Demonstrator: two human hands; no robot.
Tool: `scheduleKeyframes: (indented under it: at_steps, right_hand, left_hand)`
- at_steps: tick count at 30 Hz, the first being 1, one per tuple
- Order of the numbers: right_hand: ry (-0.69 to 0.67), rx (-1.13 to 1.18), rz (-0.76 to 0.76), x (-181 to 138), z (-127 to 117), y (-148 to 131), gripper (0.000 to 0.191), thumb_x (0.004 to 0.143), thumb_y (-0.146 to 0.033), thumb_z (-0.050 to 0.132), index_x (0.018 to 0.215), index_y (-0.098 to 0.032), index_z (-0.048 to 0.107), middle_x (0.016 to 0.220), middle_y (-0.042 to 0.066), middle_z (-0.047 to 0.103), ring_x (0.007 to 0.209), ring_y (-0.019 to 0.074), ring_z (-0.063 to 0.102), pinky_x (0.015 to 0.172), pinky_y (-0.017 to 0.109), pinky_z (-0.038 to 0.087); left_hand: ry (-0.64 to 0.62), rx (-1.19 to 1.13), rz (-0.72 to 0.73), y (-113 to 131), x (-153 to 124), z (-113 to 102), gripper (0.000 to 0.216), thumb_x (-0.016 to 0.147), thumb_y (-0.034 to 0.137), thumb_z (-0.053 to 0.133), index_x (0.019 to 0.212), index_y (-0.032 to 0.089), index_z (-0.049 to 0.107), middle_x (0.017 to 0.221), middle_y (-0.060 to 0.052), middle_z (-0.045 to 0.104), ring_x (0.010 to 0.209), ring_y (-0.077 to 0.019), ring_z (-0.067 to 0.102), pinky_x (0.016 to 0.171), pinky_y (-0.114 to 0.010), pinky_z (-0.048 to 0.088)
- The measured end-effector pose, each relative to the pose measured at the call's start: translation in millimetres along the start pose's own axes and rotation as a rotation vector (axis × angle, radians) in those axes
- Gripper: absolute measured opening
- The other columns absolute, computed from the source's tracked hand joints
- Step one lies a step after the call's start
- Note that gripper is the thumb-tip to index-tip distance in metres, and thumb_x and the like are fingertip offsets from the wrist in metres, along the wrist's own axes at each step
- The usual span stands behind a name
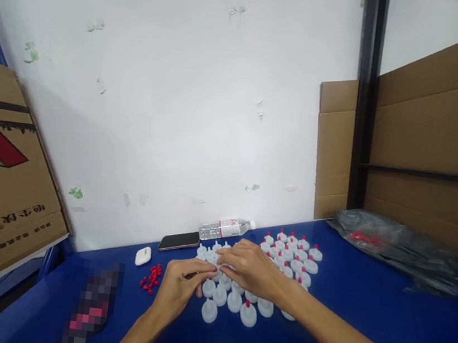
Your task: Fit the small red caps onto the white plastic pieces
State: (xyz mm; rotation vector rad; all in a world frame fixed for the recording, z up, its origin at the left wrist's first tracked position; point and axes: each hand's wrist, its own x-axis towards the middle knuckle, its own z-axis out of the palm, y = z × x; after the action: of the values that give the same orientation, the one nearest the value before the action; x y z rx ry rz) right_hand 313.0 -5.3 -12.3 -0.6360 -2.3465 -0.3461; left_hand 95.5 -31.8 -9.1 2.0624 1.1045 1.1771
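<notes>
My left hand [180, 289] pinches a small red tip cap [215, 270] between thumb and forefinger, over the left side of a group of white nozzle caps [234, 301]. My right hand [248, 267] meets it there, fingers closed around a white nozzle cap that they mostly hide. Several nozzle caps at the right and back of the group wear red tips, as does one in the front row [248, 313]; others near my hands have bare spouts. Left of my left hand lies a small pile of loose red tip caps [150, 279].
On the blue table [343, 333], behind the caps, are a phone [180, 241], a white earphone case [143, 256] and a water bottle [227, 229] on its side. A grey plastic bag [396, 244] lies at right. Cardboard boxes [4, 181] stand left.
</notes>
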Motion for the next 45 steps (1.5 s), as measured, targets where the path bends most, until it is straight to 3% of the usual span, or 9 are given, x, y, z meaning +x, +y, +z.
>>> scheduleKeyframes:
  at_steps: [5, 10, 12, 14, 18, 23, 28, 37, 45]
  right_hand:
    - [0.050, -0.038, -0.053, 0, -3, 0, 0.012, 0.100, -0.022, 0.054, 0.099, -0.020, 0.066, 0.099, 0.006, 0.075, 0.079, 0.0157, 0.067, 0.076, 0.030, 0.046]
    - [0.157, -0.056, -0.101, 2, -7, -6, 0.014, 0.101, -0.024, 0.052, 0.102, -0.021, 0.065, 0.114, 0.007, 0.074, 0.082, 0.0163, 0.068, 0.074, 0.032, 0.046]
    - [0.193, -0.034, -0.107, 4, -9, -12, 0.015, 0.101, -0.025, 0.051, 0.101, -0.021, 0.066, 0.112, 0.007, 0.075, 0.081, 0.0160, 0.068, 0.074, 0.031, 0.047]
    - [0.205, -0.012, -0.126, 5, -10, -19, 0.017, 0.101, -0.025, 0.050, 0.099, -0.021, 0.066, 0.108, 0.006, 0.076, 0.080, 0.0154, 0.069, 0.072, 0.030, 0.048]
    - [0.186, 0.039, -0.155, 7, -9, -31, 0.018, 0.100, -0.024, 0.050, 0.099, -0.021, 0.068, 0.107, 0.002, 0.077, 0.079, 0.0131, 0.071, 0.067, 0.026, 0.050]
    - [0.158, 0.128, -0.107, 4, -8, -35, 0.017, 0.100, -0.026, 0.051, 0.104, -0.023, 0.067, 0.102, -0.002, 0.078, 0.073, 0.0096, 0.071, 0.055, 0.021, 0.046]
    - [0.160, 0.118, -0.079, 2, -6, -35, 0.016, 0.100, -0.028, 0.051, 0.106, -0.024, 0.066, 0.094, -0.004, 0.078, 0.057, 0.0075, 0.064, 0.048, 0.023, 0.038]
    - [0.126, 0.067, -0.111, 0, -1, -35, 0.014, 0.099, -0.026, 0.052, 0.099, -0.023, 0.065, 0.092, -0.005, 0.076, 0.060, 0.0068, 0.063, 0.048, 0.024, 0.035]
    - [0.139, 0.064, -0.128, 1, -2, -37, 0.015, 0.100, -0.028, 0.051, 0.098, -0.024, 0.065, 0.093, -0.005, 0.076, 0.057, 0.0072, 0.061, 0.047, 0.025, 0.034]
  left_hand:
    - [0.000, -0.092, -0.097, 6, 0, 0, 0.026, 0.081, 0.041, 0.074, 0.084, 0.015, 0.075, 0.084, -0.006, 0.075, 0.049, -0.0121, 0.060, 0.051, -0.024, 0.046]
    - [0.068, -0.235, -0.098, 4, 1, -3, 0.049, 0.073, 0.037, 0.083, 0.112, 0.021, 0.057, 0.116, -0.008, 0.067, 0.058, -0.0087, 0.064, 0.050, -0.019, 0.044]
    - [-0.019, -0.318, -0.128, 6, 2, -6, 0.067, 0.072, 0.037, 0.084, 0.128, 0.023, 0.050, 0.126, -0.012, 0.063, 0.062, -0.0107, 0.067, 0.048, -0.018, 0.042]
    - [-0.183, -0.404, -0.165, 6, 2, -9, 0.076, 0.073, 0.040, 0.083, 0.137, 0.022, 0.047, 0.127, -0.016, 0.063, 0.062, -0.0140, 0.070, 0.044, -0.018, 0.040]
    - [-0.395, -0.451, -0.183, 2, 1, -12, 0.060, 0.076, 0.049, 0.078, 0.121, 0.011, 0.065, 0.099, -0.014, 0.073, 0.059, -0.0171, 0.070, 0.045, -0.019, 0.039]
    - [-0.437, -0.419, -0.218, -5, 1, -12, 0.057, 0.070, 0.055, 0.081, 0.103, 0.008, 0.073, 0.072, -0.008, 0.072, 0.049, -0.0156, 0.066, 0.043, -0.018, 0.036]
    - [-0.421, -0.416, -0.223, -2, 1, -15, 0.052, 0.072, 0.055, 0.079, 0.096, 0.009, 0.077, 0.064, -0.004, 0.067, 0.039, -0.0092, 0.055, 0.040, -0.017, 0.033]
    - [-0.449, -0.379, -0.211, 3, 2, -16, 0.040, 0.070, 0.046, 0.082, 0.087, 0.010, 0.079, 0.059, 0.000, 0.060, 0.038, -0.0042, 0.039, 0.036, -0.017, 0.034]
    - [-0.463, -0.356, -0.227, -1, 2, -20, 0.035, 0.070, 0.043, 0.083, 0.079, 0.010, 0.075, 0.052, 0.003, 0.054, 0.033, -0.0016, 0.034, 0.032, -0.015, 0.025]
